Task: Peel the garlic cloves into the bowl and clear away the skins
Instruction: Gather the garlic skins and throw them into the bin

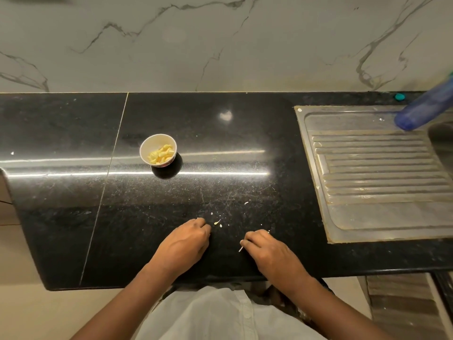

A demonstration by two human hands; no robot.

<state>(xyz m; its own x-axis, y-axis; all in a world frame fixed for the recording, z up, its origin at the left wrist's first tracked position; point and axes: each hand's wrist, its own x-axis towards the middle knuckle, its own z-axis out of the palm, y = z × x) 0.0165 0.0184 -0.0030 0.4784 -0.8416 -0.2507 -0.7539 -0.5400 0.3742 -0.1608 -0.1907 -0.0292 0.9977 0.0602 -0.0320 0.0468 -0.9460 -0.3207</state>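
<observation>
White bowl (154,142) — well beyond left hand (184,242)

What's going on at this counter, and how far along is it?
A person seems to be clearing garlic skins off the black counter. The bowl already holds peeled garlic cloves. The right hand pinches a pale sliver of skin; the left hand rests beside it, fingers curled, and whether it holds anything cannot be seen. A few small skin scraps lie on the counter just beyond the hands.
</observation>
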